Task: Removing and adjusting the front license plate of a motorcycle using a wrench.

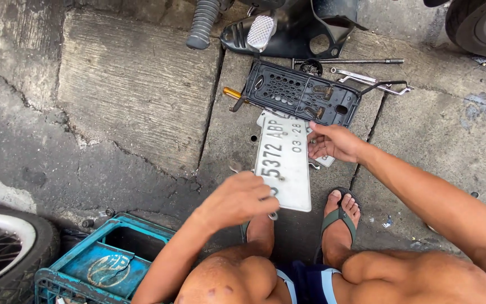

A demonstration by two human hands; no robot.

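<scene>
A white rectangular number plate (pixel 286 163) lies tilted on the concrete in front of me. My left hand (pixel 242 198) grips its near left corner, fingers curled over the edge. My right hand (pixel 332 142) rests at the plate's far right edge, fingertips on it and on a second white plate (pixel 326 161) partly hidden beneath. Just beyond lies a black plastic plate bracket (pixel 300 93) with a grid of holes and metal clips.
A yellow-handled screwdriver (pixel 233 93) pokes out left of the bracket. Wrenches (pixel 370 81) and a long rod (pixel 349 61) lie behind it. A motorcycle footrest (pixel 260 31) and black bodywork sit at top. A teal crate (pixel 101 260) and a tyre (pixel 8 250) are at bottom left.
</scene>
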